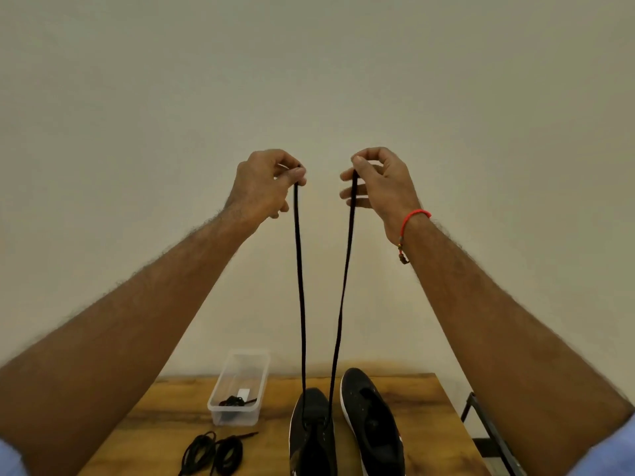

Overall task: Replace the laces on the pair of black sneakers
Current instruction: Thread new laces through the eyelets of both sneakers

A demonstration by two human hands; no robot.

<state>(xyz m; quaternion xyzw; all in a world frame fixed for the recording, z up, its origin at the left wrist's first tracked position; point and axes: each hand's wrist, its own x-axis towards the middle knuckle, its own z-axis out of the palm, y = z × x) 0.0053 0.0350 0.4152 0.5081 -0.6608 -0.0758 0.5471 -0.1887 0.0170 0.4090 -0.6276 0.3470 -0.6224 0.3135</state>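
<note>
Two black sneakers stand side by side on the wooden table (171, 427). A long black lace (299, 269) runs through the front eyelets of the left sneaker (311, 438), and both its ends are pulled straight up. My left hand (264, 183) pinches one end between thumb and forefinger. The other end is pinched by my right hand (378, 182), level with the left and a short way apart from it. The right sneaker (372, 420) has no lace in it.
A clear plastic box (240, 389) at the table's back holds a bundled black lace. Coiled black laces (214, 453) lie on the table in front of the box. A dark metal frame (488, 434) stands beyond the table's right edge. A plain wall fills the background.
</note>
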